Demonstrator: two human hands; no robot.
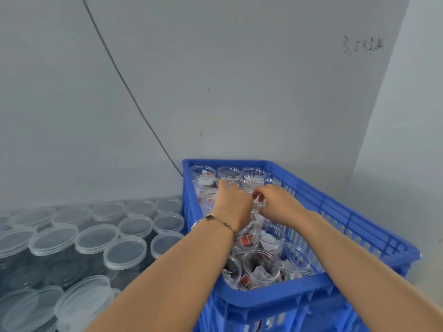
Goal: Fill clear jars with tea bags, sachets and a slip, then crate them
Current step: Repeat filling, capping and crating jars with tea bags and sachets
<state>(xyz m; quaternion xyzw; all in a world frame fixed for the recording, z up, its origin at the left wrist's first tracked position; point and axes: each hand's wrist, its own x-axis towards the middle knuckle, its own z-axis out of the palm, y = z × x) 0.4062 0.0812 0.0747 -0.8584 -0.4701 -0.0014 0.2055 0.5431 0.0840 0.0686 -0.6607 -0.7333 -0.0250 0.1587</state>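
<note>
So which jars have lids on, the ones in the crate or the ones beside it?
The clear jars left of the blue crate are lidded; the filled jars in the crate stand open-mouthed.

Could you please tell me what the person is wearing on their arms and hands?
Both forearms are bare, with no sleeves or gloves in view. The left hand has a thin gold-coloured bracelet at the wrist. The right hand and its wrist carry nothing.
</note>
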